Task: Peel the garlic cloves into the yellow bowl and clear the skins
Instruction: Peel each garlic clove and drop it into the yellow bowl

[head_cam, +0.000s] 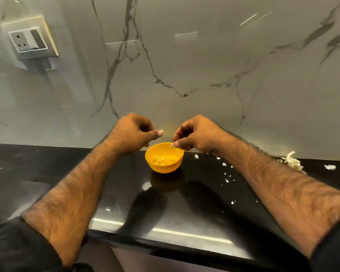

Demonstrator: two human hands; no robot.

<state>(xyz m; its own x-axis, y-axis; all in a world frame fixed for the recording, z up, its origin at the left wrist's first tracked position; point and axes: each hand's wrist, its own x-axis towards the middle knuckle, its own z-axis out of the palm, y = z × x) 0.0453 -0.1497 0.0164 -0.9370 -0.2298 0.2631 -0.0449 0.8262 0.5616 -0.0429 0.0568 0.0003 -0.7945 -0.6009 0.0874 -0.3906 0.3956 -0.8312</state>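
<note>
A black countertop point(185, 209) carries a yellow bowl point(164, 165), scattered garlic skins point(227, 178) and a skin pile point(292, 161).

One yellow bowl point(164, 158), two hands, one skin pile point(292, 161), one socket point(28, 40).

black counter point(47, 173), marble wall point(204, 55), wall socket point(28, 39)

Yellow bowl point(164, 158), glossy black countertop point(185, 203), grey marble wall point(185, 65) with dark veins, white skins point(291, 160)
</note>
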